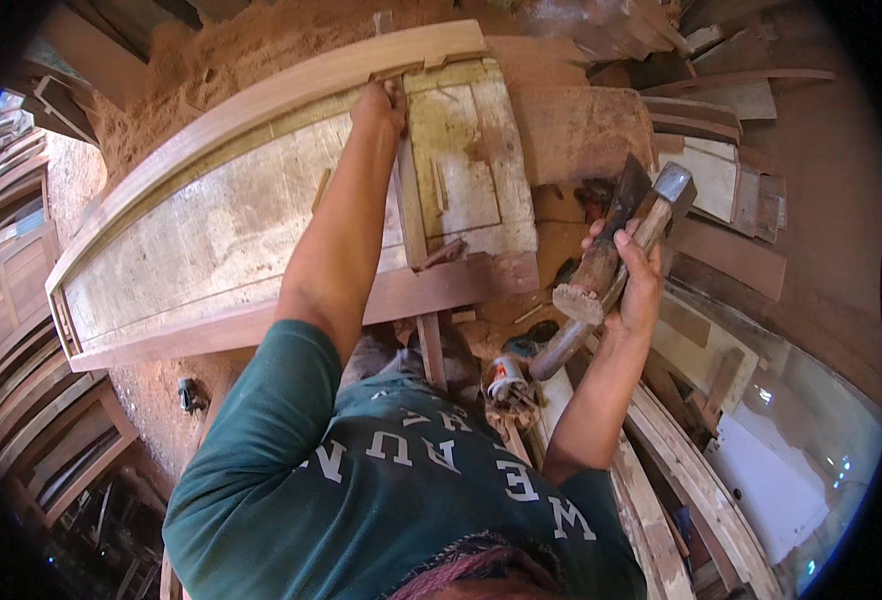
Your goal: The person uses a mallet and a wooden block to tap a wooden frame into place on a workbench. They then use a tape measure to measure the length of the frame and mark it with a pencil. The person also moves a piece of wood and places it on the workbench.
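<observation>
Your left hand is up at 12 o'clock w/ fingers closed round the top end of a narrow upright wooden strip set in the long pale wooden door frame. That frame lies flat across the bench, spanning approx 9 to 1 o'clock, curved reddish rail along its far edge. Your right hand, at 3 o'clock, has fingers clamped on two tools at once: a steel-headed hammer w/ brown wooden handle and a thick wooden-handled chisel w/ dark blade, both held in the air, clear of the frame. Reddish sawdust heap at 11 o'clock.
</observation>
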The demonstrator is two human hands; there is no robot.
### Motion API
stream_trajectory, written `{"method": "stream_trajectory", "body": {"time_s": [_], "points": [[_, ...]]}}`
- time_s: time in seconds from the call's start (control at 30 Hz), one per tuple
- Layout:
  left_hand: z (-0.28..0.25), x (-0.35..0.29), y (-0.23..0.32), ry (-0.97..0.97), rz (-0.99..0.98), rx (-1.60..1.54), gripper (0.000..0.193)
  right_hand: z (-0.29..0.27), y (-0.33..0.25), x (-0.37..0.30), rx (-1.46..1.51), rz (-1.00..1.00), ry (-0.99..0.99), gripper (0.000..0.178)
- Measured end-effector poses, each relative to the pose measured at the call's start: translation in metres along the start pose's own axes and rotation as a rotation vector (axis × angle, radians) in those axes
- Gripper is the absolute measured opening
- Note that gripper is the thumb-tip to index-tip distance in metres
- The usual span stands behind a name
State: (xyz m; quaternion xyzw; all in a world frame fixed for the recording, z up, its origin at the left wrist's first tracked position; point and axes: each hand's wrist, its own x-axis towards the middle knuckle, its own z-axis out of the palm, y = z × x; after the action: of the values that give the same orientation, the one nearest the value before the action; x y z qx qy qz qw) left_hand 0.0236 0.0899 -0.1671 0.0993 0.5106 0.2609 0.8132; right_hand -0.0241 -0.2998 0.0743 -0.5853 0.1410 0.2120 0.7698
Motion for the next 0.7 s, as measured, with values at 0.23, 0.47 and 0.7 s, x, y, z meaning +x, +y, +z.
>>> {"method": "stream_trajectory", "body": {"time_s": [0.23,0.47,0.7], "points": [[0.012,0.011,0.002,0.084,0.038,0.015,0.008,0.005,0.005,-0.004,-0.074,-0.001,-0.063,0.025],[-0.041,-0.070,0.006,-0.283,0.356,0.887,0.016,0.005,0.016,-0.025,-0.166,0.076,-0.083,0.030],[-0.090,-0.176,-0.011,-1.223,0.211,2.338,0.031,0.007,0.025,-0.028,-0.286,0.126,-0.091,0.031]]}}
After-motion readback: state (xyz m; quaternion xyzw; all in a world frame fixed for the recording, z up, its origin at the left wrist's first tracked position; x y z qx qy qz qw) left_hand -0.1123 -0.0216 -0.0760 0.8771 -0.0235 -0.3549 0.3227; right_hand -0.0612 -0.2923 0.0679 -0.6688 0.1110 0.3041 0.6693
